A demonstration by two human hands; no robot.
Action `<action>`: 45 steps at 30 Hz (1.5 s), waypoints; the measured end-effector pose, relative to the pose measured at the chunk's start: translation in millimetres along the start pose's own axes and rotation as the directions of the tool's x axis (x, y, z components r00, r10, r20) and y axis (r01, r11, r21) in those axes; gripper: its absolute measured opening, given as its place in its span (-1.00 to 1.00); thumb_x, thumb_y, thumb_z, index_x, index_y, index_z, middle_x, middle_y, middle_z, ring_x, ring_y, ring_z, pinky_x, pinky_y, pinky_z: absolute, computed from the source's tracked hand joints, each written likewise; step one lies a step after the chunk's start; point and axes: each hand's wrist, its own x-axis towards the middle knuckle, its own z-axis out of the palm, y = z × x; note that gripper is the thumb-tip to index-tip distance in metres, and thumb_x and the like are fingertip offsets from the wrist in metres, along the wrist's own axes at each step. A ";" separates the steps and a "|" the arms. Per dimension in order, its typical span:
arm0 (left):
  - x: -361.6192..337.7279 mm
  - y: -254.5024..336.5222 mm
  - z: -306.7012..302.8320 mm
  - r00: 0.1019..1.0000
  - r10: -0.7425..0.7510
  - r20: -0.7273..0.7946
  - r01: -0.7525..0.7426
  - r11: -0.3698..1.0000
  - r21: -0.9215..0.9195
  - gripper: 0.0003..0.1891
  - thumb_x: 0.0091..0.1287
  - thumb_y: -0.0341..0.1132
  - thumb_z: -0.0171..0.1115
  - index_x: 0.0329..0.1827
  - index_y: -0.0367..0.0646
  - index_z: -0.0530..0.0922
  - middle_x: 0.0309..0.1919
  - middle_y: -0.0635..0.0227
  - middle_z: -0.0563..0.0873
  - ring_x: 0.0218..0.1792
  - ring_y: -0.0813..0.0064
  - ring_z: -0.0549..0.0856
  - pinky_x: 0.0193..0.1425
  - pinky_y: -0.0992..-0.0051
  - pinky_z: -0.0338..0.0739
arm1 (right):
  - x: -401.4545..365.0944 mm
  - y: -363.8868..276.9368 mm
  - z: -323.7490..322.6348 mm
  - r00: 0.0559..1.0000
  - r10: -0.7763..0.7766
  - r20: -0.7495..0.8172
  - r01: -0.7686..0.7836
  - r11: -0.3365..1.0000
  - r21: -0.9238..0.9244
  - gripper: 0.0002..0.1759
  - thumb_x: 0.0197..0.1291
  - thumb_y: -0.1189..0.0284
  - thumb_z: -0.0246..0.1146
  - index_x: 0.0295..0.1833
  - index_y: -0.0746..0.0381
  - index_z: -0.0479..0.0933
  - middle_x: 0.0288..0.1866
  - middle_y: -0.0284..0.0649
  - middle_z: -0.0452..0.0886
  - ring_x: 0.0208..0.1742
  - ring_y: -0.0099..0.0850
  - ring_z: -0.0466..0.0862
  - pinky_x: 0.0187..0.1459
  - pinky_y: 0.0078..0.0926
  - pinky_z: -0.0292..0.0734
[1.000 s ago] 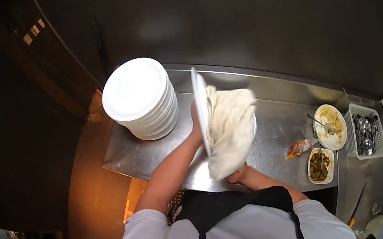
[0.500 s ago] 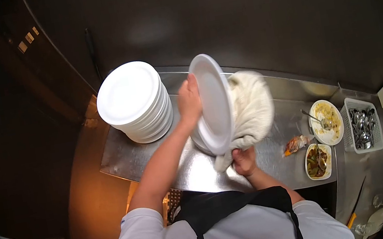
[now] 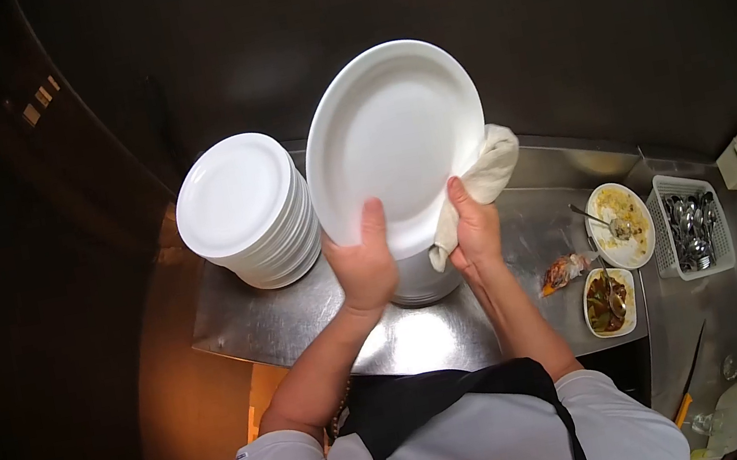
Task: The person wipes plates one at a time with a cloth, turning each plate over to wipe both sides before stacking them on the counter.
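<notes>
A white plate [image 3: 395,128] is held up and tilted, its inner face toward me. My left hand [image 3: 363,265] grips the plate's lower left rim, thumb on the face. On the lower right rim is my right hand [image 3: 476,230], closed with its thumb on the face and an off-white cloth [image 3: 493,168] caught between hand and plate. The cloth is bunched partly behind the rim. Below the raised plate, more white plates [image 3: 426,284] stand stacked on the steel counter, mostly hidden. To the left rises a tall stack of white plates [image 3: 237,198].
On the right of the steel counter [image 3: 241,315] are a plate of food with a spoon [image 3: 621,227], a bowl of food [image 3: 610,302] and a small plastic bag [image 3: 563,272]. Beyond sit a basket of spoons [image 3: 691,225] and a knife [image 3: 693,375]. A dark wall rises behind.
The plate has turned from nearly edge-on to facing me and moved up. My right hand has come up to its rim, and the cloth is now bunched smaller. My left hand has moved down the rim.
</notes>
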 end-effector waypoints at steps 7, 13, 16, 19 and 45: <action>21.2 27.6 -80.0 0.873 -0.224 0.433 0.111 0.956 0.271 -0.66 0.44 -0.40 0.18 0.24 -0.29 0.54 -0.04 0.15 0.76 -0.03 0.39 0.73 0.10 0.39 0.58 | 35.3 -43.3 -21.6 0.913 0.023 0.407 0.232 0.792 -0.565 -0.48 0.10 0.47 0.53 0.17 0.30 0.52 0.00 -0.22 0.71 -0.02 -0.36 0.70 0.02 -0.39 0.64; 45.2 48.9 -87.6 0.597 -0.505 0.623 0.047 0.797 0.602 -0.63 0.39 -0.33 0.20 0.23 -0.27 0.54 -0.08 0.09 0.76 -0.08 0.16 0.75 0.09 0.35 0.58 | 35.6 -85.4 67.6 0.405 0.189 0.894 0.848 0.287 -0.445 -0.43 -0.10 0.48 0.58 0.11 0.16 0.59 -0.01 -0.20 0.72 -0.01 -0.21 0.73 0.02 -0.32 0.64; 19.0 -28.2 -103.3 0.538 0.166 0.826 -0.670 0.679 0.300 -0.63 0.42 -0.34 0.22 0.25 -0.28 0.52 -0.04 0.13 0.74 -0.05 0.31 0.73 0.15 0.39 0.58 | 8.5 -66.3 104.9 0.222 0.283 0.933 0.889 0.334 -0.313 -0.47 -0.12 0.61 0.50 0.07 0.22 0.60 -0.03 -0.17 0.70 0.00 -0.22 0.70 0.09 -0.35 0.60; 1.6 14.1 -91.0 0.719 -0.360 0.594 -0.084 0.804 0.589 -0.57 0.39 -0.35 0.26 0.29 -0.26 0.51 0.04 0.09 0.72 -0.08 0.29 0.74 0.14 0.36 0.61 | -1.7 -54.5 119.0 0.476 -0.011 0.879 0.655 0.672 -0.346 -0.56 0.04 0.63 0.42 0.09 0.24 0.56 -0.06 -0.27 0.70 -0.02 -0.42 0.68 0.07 -0.41 0.58; 55.6 -31.8 -198.1 0.735 -0.236 -0.635 0.134 0.969 -0.206 -0.29 0.15 -0.61 0.03 0.48 -0.29 0.23 0.32 0.12 0.47 0.34 0.24 0.46 0.47 0.36 0.26 | -19.5 0.4 -50.0 0.998 -0.059 -0.016 0.046 0.897 -0.439 -0.48 0.38 0.50 0.24 0.39 0.40 0.34 0.27 -0.09 0.56 0.19 -0.28 0.61 0.23 -0.32 0.50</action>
